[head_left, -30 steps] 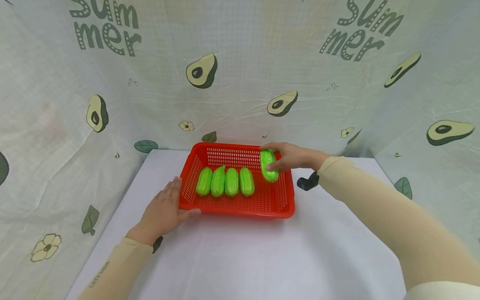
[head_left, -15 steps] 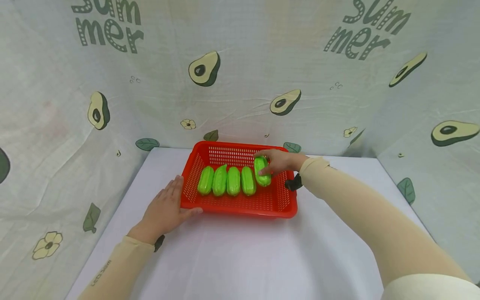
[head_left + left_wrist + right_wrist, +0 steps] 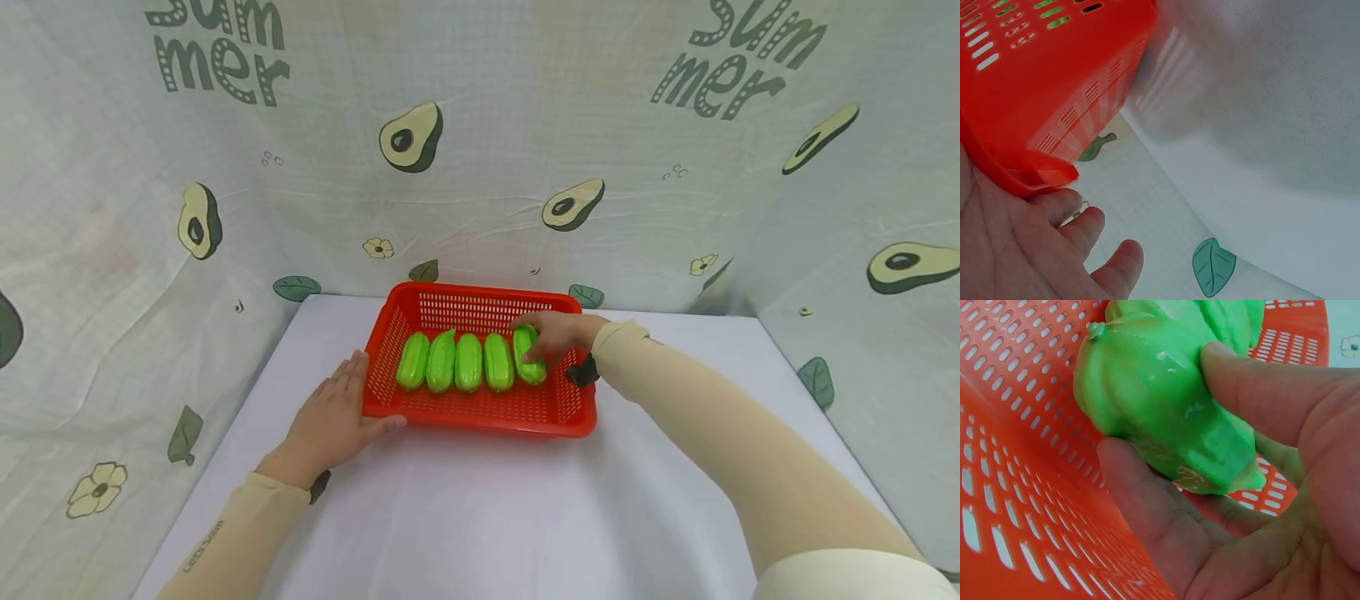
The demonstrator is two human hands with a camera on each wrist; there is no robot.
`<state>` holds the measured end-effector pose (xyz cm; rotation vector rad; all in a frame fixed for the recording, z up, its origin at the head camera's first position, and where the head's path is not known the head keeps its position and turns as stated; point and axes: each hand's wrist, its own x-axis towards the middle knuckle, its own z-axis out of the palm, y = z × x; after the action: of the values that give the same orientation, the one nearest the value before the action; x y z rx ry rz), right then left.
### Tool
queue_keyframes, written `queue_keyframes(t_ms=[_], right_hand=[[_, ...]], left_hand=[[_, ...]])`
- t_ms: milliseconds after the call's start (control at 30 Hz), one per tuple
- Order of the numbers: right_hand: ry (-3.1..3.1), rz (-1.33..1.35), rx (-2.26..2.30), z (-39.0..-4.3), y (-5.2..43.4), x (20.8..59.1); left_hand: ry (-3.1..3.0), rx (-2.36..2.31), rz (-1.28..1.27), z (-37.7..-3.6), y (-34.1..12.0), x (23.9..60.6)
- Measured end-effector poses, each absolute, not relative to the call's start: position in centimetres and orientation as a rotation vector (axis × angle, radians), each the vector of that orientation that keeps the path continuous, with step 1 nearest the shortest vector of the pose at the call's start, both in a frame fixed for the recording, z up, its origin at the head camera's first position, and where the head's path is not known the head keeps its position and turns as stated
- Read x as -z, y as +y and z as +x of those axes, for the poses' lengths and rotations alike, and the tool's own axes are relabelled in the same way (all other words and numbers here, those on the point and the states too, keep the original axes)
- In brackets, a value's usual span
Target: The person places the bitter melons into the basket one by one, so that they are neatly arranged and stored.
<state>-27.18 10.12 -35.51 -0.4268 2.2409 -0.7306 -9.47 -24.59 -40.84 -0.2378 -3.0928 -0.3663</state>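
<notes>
A red plastic basket with slotted walls holds several glossy green ribbed fruits that look like star fruit, side by side in a row. My right hand reaches in over the basket's right part and holds the rightmost green ribbed fruit. In the right wrist view the thumb lies on its upper side and the fingers are underneath; a small stem nub and a pointed tip show at its ends. Flat against the basket's left end lies my left hand, fingers straight, thumb along the front rim. Its palm touches the rim in the left wrist view.
The basket stands on a white-covered table. A printed cloth with avocados and lettering hangs behind and at both sides. To the left of the held fruit lies another green fruit, close beside it.
My right hand has moved left and down with the green ribbed fruit, from near the basket's back right rim to the right end of the row. The left hand has stayed at the basket's left end.
</notes>
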Motion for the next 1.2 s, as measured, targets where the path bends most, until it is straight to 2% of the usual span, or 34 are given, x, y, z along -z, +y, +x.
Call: queue_keyframes(t_ms=[1200], right_hand=[[2.293, -0.44, 0.616, -27.4, 9.1, 38.0]], left_hand=[[-3.086, 0.376, -0.231, -9.6, -24.5, 40.9]])
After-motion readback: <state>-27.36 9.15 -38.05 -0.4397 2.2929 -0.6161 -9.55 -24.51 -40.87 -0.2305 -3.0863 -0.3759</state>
